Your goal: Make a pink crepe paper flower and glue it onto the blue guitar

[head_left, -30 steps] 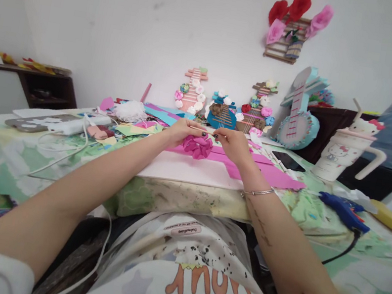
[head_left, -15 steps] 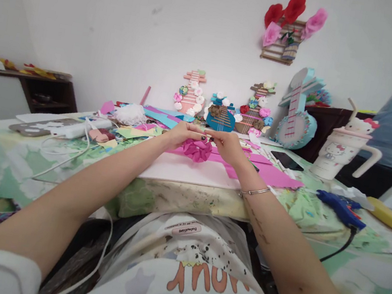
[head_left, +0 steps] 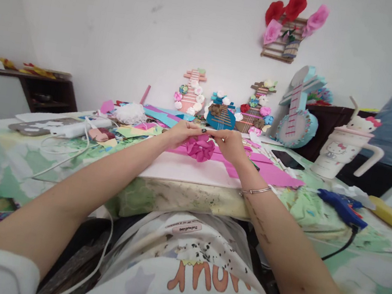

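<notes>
A pink paper flower (head_left: 200,148) hangs just above a white board (head_left: 188,170) at the table's middle. My left hand (head_left: 182,132) pinches its upper left edge with fingers closed. From the right, my right hand (head_left: 231,144) pinches the same flower, fingertips nearly touching the left hand's. Pink paper strips (head_left: 270,172) lie under and to the right of the flower. A thin silver bracelet circles my right wrist.
A blue glue gun (head_left: 340,207) with a black cord lies at the right. A cat-themed cup (head_left: 342,146) and a dark phone (head_left: 287,160) stand behind it. Small craft guitars (head_left: 221,113) line the wall. A white power strip (head_left: 75,127), cables and paper scraps sit at left.
Both hands stay pinched on the flower, which has turned slightly and shifted a little to the right. The camera view moved slightly.
</notes>
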